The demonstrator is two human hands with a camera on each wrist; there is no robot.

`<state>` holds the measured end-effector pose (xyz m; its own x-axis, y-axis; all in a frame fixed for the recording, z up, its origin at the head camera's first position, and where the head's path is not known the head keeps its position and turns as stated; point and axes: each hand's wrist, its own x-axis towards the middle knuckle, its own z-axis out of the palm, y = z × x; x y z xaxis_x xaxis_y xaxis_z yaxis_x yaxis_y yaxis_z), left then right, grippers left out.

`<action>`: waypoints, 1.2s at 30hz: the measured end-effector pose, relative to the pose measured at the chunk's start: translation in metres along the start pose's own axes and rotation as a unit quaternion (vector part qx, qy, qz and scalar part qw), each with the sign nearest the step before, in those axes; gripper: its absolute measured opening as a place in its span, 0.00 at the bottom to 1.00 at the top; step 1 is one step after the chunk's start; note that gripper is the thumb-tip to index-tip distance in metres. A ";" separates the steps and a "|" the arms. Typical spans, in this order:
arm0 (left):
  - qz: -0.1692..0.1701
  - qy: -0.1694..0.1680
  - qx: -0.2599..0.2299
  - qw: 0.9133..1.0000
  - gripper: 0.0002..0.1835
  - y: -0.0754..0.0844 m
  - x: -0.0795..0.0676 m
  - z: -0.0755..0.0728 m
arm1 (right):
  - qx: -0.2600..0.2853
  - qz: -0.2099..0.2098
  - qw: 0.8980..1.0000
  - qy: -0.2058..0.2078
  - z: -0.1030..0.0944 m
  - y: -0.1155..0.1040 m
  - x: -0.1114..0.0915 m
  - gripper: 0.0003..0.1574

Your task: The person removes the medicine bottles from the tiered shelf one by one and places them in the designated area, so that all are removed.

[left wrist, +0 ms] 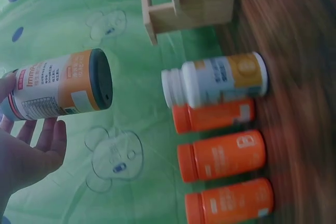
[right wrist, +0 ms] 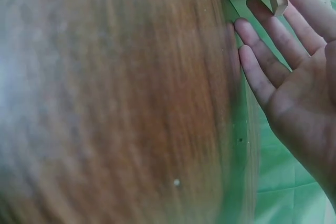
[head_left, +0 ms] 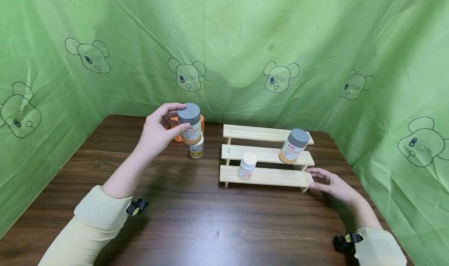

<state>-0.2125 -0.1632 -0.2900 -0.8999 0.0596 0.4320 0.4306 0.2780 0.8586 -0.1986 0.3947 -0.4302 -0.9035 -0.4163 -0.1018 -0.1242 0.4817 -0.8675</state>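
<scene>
My left hand (head_left: 165, 127) grips a grey-lidded bottle (head_left: 190, 124) with an orange and white label, lifted above the table at the back; the same bottle (left wrist: 60, 87) shows in the left wrist view. Under it stand a small white-capped bottle (head_left: 196, 149) and orange bottles (head_left: 174, 130). A three-step wooden rack (head_left: 266, 176) stands to the right, with a small white bottle (head_left: 247, 165) on its lowest step and another grey-lidded bottle (head_left: 294, 146) on the middle step. My right hand (head_left: 324, 182) rests open with straight fingers (right wrist: 270, 40) against the rack's right end.
The dark wooden table (head_left: 210, 219) is walled on three sides by a green cloth (head_left: 245, 44) printed with bear outlines. In the left wrist view three orange bottles (left wrist: 223, 156) stand in a row beside the white-capped one (left wrist: 215, 85).
</scene>
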 end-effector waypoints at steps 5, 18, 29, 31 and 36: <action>0.004 0.016 0.011 1.000 0.26 -0.009 -0.001 -0.010 | -0.007 -0.005 1.000 0.003 0.000 0.004 0.000 0.31; -0.033 0.031 0.051 0.998 0.25 -0.011 -0.011 -0.021 | -0.020 -0.014 1.000 0.008 -0.001 0.004 -0.001 0.31; -0.045 0.018 0.047 0.998 0.25 -0.032 -0.010 -0.023 | -0.029 -0.016 0.999 0.007 -0.001 0.005 0.001 0.31; -0.045 0.017 0.048 0.998 0.25 -0.041 -0.009 -0.024 | -0.029 -0.018 0.999 0.007 -0.001 0.006 0.001 0.31; -0.064 0.007 0.054 0.996 0.26 -0.074 -0.006 -0.024 | -0.019 -0.017 1.000 0.011 -0.002 0.008 0.001 0.30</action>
<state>-0.2369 -0.2072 -0.3494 -0.9453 0.0035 0.3263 0.3024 0.3849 0.8720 -0.2015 0.3997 -0.4368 -0.9073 -0.4161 -0.0605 -0.1710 0.4965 -0.8510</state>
